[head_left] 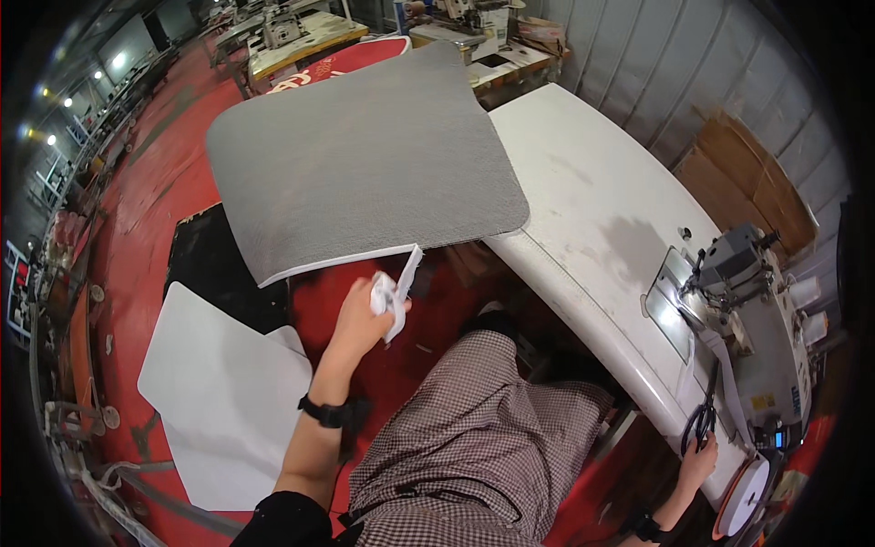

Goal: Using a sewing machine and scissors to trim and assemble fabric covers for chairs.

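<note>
A large grey mat [365, 155] with rounded corners lies partly over the white sewing table. White binding tape [337, 259] runs along its near edge, and a loose end hangs from the corner there. My left hand [361, 319] is closed around crumpled white tape [386, 299] just below that loose end; whether the two pieces join I cannot tell. Far to the right, my right hand [698, 463] grips black-handled scissors [700, 423] by the table's front edge. The scissors point up toward the sewing machine [725, 273], beside the pale tape [722, 369] hanging from it.
The white sewing table [583, 173] stretches along the right. A tape reel [740, 497] sits near its front corner. White panels [219, 392] lie at the left, close to a black surface [228, 264]. Cardboard [747, 178] leans on the metal wall. Other sewing tables [305, 41] stand behind.
</note>
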{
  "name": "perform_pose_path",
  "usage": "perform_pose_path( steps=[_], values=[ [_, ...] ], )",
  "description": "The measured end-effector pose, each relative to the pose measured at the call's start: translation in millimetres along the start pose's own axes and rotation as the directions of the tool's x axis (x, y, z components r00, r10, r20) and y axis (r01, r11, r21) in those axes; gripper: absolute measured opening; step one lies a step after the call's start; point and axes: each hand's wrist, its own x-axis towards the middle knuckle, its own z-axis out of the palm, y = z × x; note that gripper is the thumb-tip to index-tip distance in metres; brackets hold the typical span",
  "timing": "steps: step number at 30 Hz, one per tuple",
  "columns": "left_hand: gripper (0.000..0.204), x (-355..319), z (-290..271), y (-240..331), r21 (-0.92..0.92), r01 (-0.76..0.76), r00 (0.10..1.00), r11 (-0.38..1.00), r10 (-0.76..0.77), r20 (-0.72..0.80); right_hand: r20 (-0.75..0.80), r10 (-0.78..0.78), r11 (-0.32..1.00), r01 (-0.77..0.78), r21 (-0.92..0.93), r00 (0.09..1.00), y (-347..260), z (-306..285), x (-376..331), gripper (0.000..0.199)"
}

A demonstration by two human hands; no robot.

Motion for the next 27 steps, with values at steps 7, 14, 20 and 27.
perform_pose_path(
  steps=[7,14,20,27],
  values=[
    [0.033,40.6,68.4,5.6,-0.542,-0.036,0.864,0.84,-0.246,-0.439,0.136,-0.072,0.925,0.015,0.379,0.988,45.4,16.1,10.6,0.035],
    [0.027,35.6,59.1,5.0,-0.267,0.036,0.859,0.963,-0.166,-0.484,0.524,-0.417,0.221,-0.476,0.851,0.743,-29.0,-51.5,-91.2,0.026],
    [0.025,32.1,35.4,0.9,0.309,0.02,0.874,0.951,0.133,-0.466,0.357,-0.913,0.121,-0.704,0.7,0.198,-222.4,-20.8,-73.8,0.038],
    [0.025,22.3,33.3,-1.6,-0.136,0.107,0.902,0.985,-0.153,-0.403,0.319,-0.896,0.428,-0.408,0.806,-0.31,-386.0,-5.4,-73.0,0.036]
  ],
)
